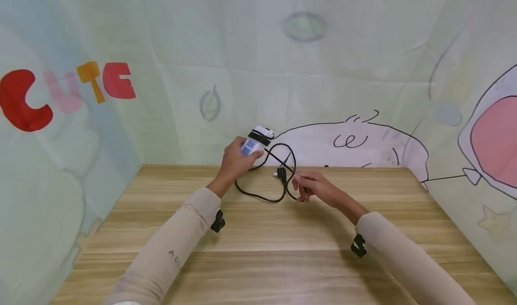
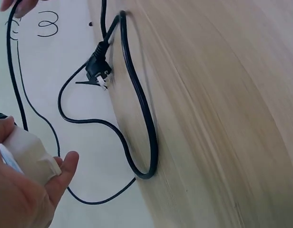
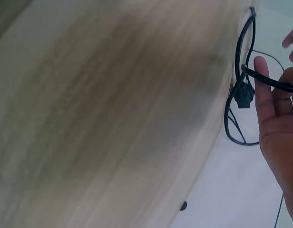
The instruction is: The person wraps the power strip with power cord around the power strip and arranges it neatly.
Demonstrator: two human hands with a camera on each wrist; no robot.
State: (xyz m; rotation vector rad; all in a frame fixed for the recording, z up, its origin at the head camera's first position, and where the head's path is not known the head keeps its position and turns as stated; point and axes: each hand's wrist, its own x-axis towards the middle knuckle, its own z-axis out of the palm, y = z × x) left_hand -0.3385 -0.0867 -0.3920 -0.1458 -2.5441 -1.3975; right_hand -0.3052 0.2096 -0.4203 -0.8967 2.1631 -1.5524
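Carefully, a white power strip (image 1: 252, 146) with blue socket faces is held in a person's left hand (image 1: 235, 162), its body gripped between thumb and fingers near the far edge of a wood-grain tabletop (image 1: 262, 260). Several turns of black cord (image 1: 258, 137) are seen wrapped around the strip's far end. A length of the same cord is pinched by the fingers of the right hand (image 1: 317, 188), well to the right of the strip, and a run of it is drawn between the two hands.

Between them, a black plug (image 1: 281, 175) is pictured with its metal pins pointed toward the left-hand side; whether it is resting on the tabletop or hanging from the cord cannot be told. A wide loop is formed by the loose cord below and to the left of the plug, and a smaller one is crossed by the run between the hands.

Both forearms are covered by beige sleeves (image 1: 173, 246), with dark lettering printed on the left one, and a small black device (image 1: 218, 222) is seen at each cuff. The scene is backed by a pale printed cloth (image 1: 250, 40), decorated with colored letters (image 1: 90, 74), leaf shapes and a pink balloon (image 1: 498, 143).
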